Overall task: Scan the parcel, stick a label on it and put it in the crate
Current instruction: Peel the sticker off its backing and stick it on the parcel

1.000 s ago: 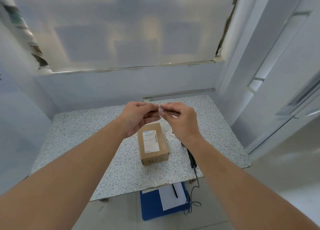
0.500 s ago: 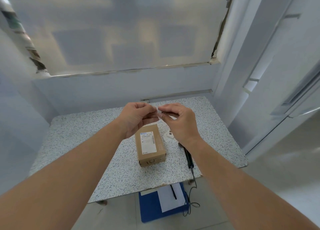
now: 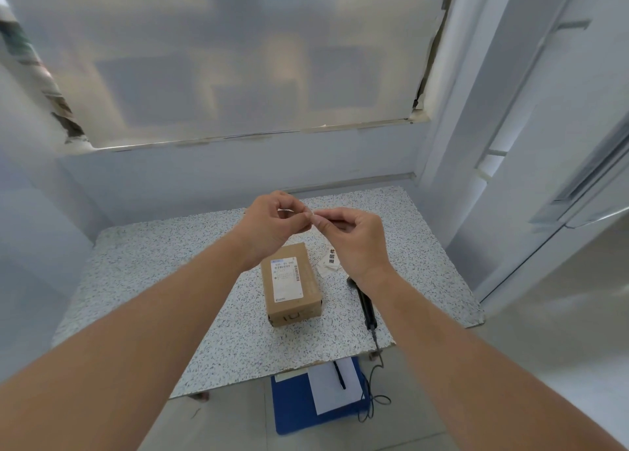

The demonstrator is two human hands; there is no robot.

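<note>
The parcel [image 3: 291, 283], a small brown box with a printed slip on top, lies flat on the speckled table [image 3: 143, 280], top face up and clear for labelling. Above its far end the left hand [image 3: 272, 227] and right hand [image 3: 354, 238] meet fingertip to fingertip, each pinching a small pale label [image 3: 312, 215], likely peeling it from its backing. Just right of the parcel lie loose labels [image 3: 329, 263] and a black scanner [image 3: 366, 306]. Below the parcel's near edge, on the floor, sits a blue crate [image 3: 296, 406].
</note>
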